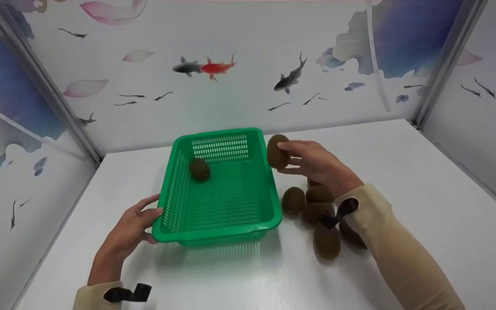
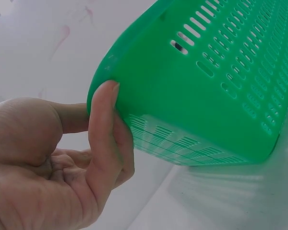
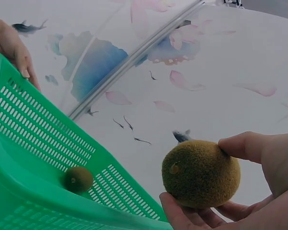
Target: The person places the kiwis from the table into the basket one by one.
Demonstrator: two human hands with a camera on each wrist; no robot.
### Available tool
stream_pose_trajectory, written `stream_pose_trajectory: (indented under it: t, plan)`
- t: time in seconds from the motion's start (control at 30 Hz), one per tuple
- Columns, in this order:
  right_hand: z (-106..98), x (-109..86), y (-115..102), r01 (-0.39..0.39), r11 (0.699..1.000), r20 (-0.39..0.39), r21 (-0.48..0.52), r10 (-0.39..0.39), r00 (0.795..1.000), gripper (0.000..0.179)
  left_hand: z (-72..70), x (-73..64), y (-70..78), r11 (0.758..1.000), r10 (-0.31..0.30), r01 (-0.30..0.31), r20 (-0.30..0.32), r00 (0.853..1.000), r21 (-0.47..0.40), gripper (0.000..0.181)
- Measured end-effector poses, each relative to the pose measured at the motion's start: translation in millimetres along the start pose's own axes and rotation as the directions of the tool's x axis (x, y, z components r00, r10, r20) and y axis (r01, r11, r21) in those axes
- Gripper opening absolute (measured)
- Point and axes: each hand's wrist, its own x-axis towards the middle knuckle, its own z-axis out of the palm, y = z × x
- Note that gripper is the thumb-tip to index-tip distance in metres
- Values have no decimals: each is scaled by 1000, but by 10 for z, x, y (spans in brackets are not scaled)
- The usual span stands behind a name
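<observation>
A green plastic basket (image 1: 213, 234) with slotted walls stands on the white table, one brown kiwi (image 1: 199, 169) lying inside near its left wall. My left hand (image 1: 129, 226) grips the basket's rim at the near left corner; in the left wrist view, the fingers (image 2: 104, 129) press the outer wall under the lip. Beside the basket's right rim, my right hand (image 1: 317, 161) holds a second kiwi (image 1: 277, 151) between thumb and fingers. The right wrist view shows this fuzzy kiwi (image 3: 200, 173) raised beside the basket, thumb on one side and fingers beneath.
Several more kiwis (image 1: 293, 201) lie in a cluster on the table (image 1: 239, 284) right of the basket, some partly hidden under my right wrist and sleeve. White panels (image 1: 239, 99) printed with fish and petals enclose the table at the back and sides.
</observation>
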Motion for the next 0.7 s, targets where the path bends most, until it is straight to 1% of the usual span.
stream_pose_trajectory:
  t: [0.2,0.37,0.5,0.57,0.7]
  plan:
    - [140,93,-21,-6,1000,-16,24,7,1000,41,4,-13,-17,1000,1,-1,-1,1000,-11,62]
    - [236,170,-11,-38,995,-16,97,40,999,47,3,-17,-14,1000,-3,3,-2,1000,-11,62]
    - [330,210,-21,-62,993,-5,103,63,998,52,-6,-25,6,1000,-10,10,-8,1000,-8,62]
    - [371,220,-32,-54,995,7,86,54,999,53,-2,-21,15,1000,-11,11,-11,1000,-10,61]
    - [447,267,-32,-47,994,10,100,46,999,53,15,-9,11,1000,-14,14,-7,1000,-18,62]
